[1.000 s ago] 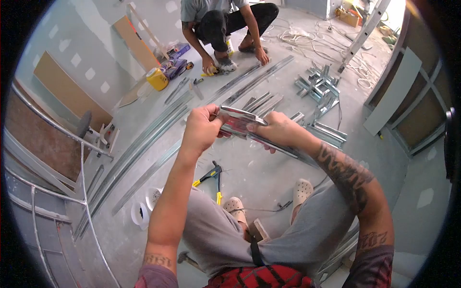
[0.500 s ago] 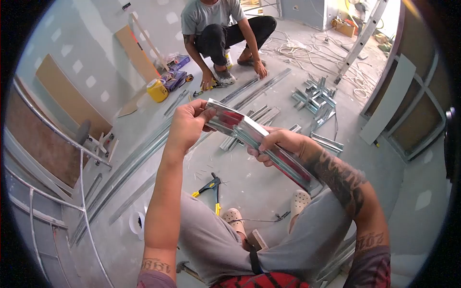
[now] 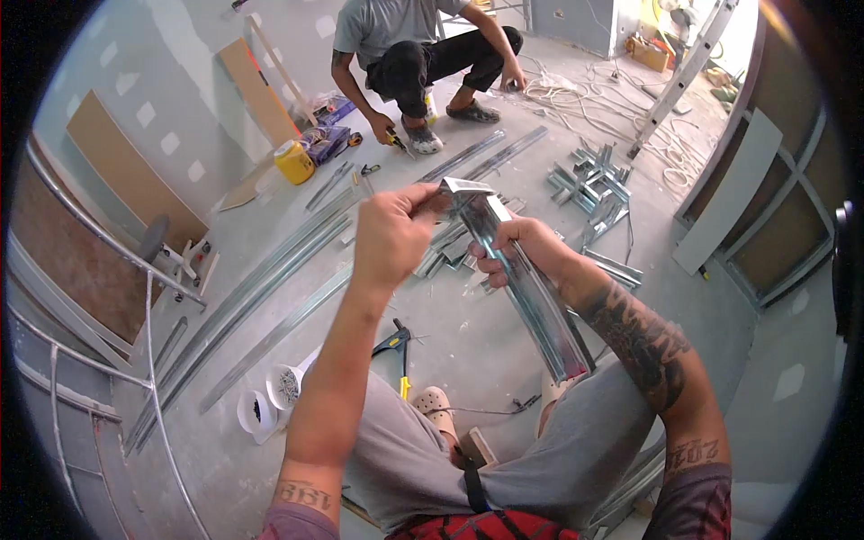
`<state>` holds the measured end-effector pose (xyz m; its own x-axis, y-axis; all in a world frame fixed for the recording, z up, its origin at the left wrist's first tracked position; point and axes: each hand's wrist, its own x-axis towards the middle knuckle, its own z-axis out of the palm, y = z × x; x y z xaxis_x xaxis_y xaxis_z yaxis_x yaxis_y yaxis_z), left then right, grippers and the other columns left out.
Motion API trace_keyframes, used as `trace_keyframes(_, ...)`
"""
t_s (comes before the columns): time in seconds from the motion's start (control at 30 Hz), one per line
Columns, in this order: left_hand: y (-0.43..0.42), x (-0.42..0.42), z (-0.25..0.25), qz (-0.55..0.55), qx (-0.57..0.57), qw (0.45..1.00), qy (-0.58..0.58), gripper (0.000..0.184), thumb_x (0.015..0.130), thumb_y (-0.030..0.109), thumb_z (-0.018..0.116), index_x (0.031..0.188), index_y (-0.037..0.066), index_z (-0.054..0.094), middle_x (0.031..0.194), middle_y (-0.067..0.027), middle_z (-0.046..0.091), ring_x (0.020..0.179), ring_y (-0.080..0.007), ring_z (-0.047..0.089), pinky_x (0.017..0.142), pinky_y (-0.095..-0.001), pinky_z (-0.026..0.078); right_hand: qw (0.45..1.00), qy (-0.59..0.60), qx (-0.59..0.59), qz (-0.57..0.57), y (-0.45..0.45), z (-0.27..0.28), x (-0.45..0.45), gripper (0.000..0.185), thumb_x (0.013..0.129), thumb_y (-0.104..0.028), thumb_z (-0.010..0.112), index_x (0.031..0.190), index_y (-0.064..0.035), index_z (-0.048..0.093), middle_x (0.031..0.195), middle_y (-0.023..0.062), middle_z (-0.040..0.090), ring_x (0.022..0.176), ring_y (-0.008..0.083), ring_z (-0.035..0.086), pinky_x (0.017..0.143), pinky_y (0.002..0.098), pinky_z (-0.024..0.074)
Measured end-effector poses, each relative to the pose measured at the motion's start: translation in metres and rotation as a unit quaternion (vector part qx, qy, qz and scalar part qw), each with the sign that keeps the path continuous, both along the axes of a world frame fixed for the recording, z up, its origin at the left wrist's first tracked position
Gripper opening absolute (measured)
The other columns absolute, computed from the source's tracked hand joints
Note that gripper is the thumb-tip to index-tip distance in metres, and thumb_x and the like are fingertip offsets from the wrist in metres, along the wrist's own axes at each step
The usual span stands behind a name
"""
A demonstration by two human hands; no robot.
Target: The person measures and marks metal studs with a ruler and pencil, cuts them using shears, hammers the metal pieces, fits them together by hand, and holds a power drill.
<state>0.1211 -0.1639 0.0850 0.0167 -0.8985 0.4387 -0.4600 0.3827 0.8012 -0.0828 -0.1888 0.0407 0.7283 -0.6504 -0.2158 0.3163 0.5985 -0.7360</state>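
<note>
Pinching metal channel (image 3: 533, 301) at its folded upper end: left hand (image 3: 393, 236) fingers. Right hand (image 3: 533, 247) fingers curl around it lower down. Yellow-handled tool (image 3: 393, 342) on floor (image 3: 477, 324) below.

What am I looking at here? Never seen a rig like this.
No robot: these are a person's bare hands, and every picture comes from one camera worn on their head, looking forward and down. The right hand grips a metal channel; the left hand is at its upper end, fingertips too blurred to read. On the floor are long metal profiles, a black-and-yellow hand tool and two white tubs, one holding small fasteners. A co-worker crouches opposite.
</note>
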Motion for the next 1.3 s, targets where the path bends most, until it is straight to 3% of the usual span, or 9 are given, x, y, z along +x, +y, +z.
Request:
trace_keyframes(0.07, 0.013, -0.007, 0.005, -0.004, 0.065, 0.997, -0.044, 0.024, 0.086, 0.005, 0.064, 0.108, -0.003, 0.069, 0.091, -0.0129, 0.074, 0.083, -0.0126, 0.068, 0.075, -0.0291, 0.053, 0.999, 0.007, -0.003, -0.032, -0.001, 0.000, -0.003, 0.063, 0.084, -0.005, 0.049, 0.143, -0.0193, 0.031, 0.087, 0.0081, 0.051, 0.062, 0.0140, 0.048, 0.053, 0.0294, 0.0462)
trace_keyframes(0.17, 0.018, 0.014, -0.015, -0.117, -0.036, 0.989, -0.078, 0.033, 0.082, 0.008, 0.064, 0.113, -0.004, 0.067, 0.103, -0.0155, 0.073, 0.090, -0.0156, 0.066, 0.082, -0.0309, 0.051, 0.965, 0.062, -0.250, -0.048, -0.006, -0.006, -0.013, 0.067, 0.089, -0.022, 0.060, 0.147, -0.0160, 0.027, 0.094, 0.0108, 0.055, 0.067, 0.0188, 0.054, 0.060, 0.0340, 0.0494)
trace_keyframes(0.23, 0.026, 0.031, -0.011, -0.178, -0.006, 0.978, -0.107, 0.042, 0.076, 0.004, 0.064, 0.117, -0.004, 0.065, 0.115, -0.0162, 0.068, 0.096, -0.0189, 0.064, 0.087, -0.0324, 0.049, 0.836, 0.133, -0.517, -0.127, -0.005, -0.009, -0.009, 0.083, 0.086, -0.043, 0.069, 0.150, -0.0129, 0.025, 0.106, 0.0164, 0.059, 0.077, 0.0278, 0.062, 0.071, 0.0395, 0.0511)
trace_keyframes(0.37, 0.048, 0.031, 0.004, -0.173, 0.027, 0.979, -0.103, 0.056, 0.069, 0.004, 0.076, 0.122, 0.000, 0.060, 0.117, -0.0147, 0.066, 0.102, -0.0235, 0.063, 0.093, -0.0343, 0.048, 0.679, 0.332, -0.646, -0.103, 0.011, 0.018, 0.000, 0.096, 0.076, -0.061, 0.072, 0.148, -0.0144, 0.029, 0.111, 0.0220, 0.062, 0.090, 0.0402, 0.065, 0.078, 0.0439, 0.0505)
trace_keyframes(0.5, 0.055, 0.045, 0.009, -0.112, -0.050, 0.980, -0.154, 0.060, 0.067, 0.011, 0.080, 0.123, 0.001, 0.060, 0.114, -0.0163, 0.066, 0.101, -0.0305, 0.063, 0.094, -0.0369, 0.047, 0.635, 0.325, -0.690, -0.124, 0.021, 0.031, 0.026, 0.101, 0.064, -0.051, 0.085, 0.146, -0.0152, 0.037, 0.115, 0.0169, 0.062, 0.101, 0.0386, 0.062, 0.085, 0.0438, 0.0500)
trace_keyframes(0.53, 0.055, 0.050, 0.010, -0.100, -0.082, 0.973, -0.189, 0.062, 0.066, 0.012, 0.081, 0.123, 0.001, 0.060, 0.115, -0.0168, 0.066, 0.101, -0.0328, 0.062, 0.095, -0.0381, 0.047, 0.607, 0.288, -0.720, -0.171, 0.020, 0.031, 0.035, 0.091, 0.064, -0.055, 0.083, 0.140, -0.0211, 0.045, 0.102, 0.0100, 0.064, 0.087, 0.0322, 0.067, 0.072, 0.0409, 0.0537)
trace_keyframes(0.83, 0.048, 0.101, 0.011, -0.105, -0.050, 0.969, -0.218, 0.066, 0.057, 0.017, 0.085, 0.118, 0.002, 0.064, 0.112, -0.0166, 0.066, 0.107, -0.0313, 0.062, 0.097, -0.0384, 0.047, 0.628, 0.198, -0.734, -0.166, 0.005, 0.018, 0.088, 0.069, 0.065, -0.034, 0.088, 0.122, -0.0131, 0.055, 0.096, 0.0089, 0.062, 0.071, 0.0280, 0.064, 0.064, 0.0363, 0.0527)
trace_keyframes(0.97, 0.021, 0.129, -0.008, -0.078, 0.016, 0.959, -0.271, 0.061, 0.060, 0.020, 0.083, 0.115, 0.002, 0.064, 0.106, -0.0169, 0.068, 0.098, -0.0309, 0.063, 0.091, -0.0379, 0.049, 0.675, 0.173, -0.692, -0.189, -0.018, -0.016, 0.125, 0.064, 0.070, -0.022, 0.085, 0.121, -0.0028, 0.051, 0.099, 0.0118, 0.060, 0.089, 0.0246, 0.062, 0.083, 0.0345, 0.0504)
trace_keyframes(1.3, -0.005, 0.124, -0.182, -0.177, 0.067, 0.874, -0.448, 0.058, 0.061, 0.022, 0.081, 0.115, 0.009, 0.063, 0.094, -0.0077, 0.068, 0.097, -0.0264, 0.061, 0.097, -0.0404, 0.041, 0.796, 0.280, -0.507, -0.174, 0.016, -0.209, 0.129, 0.060, 0.067, -0.020, 0.088, 0.116, -0.0037, 0.057, 0.106, 0.0140, 0.066, 0.098, 0.0266, 0.065, 0.088, 0.0365, 0.0519)
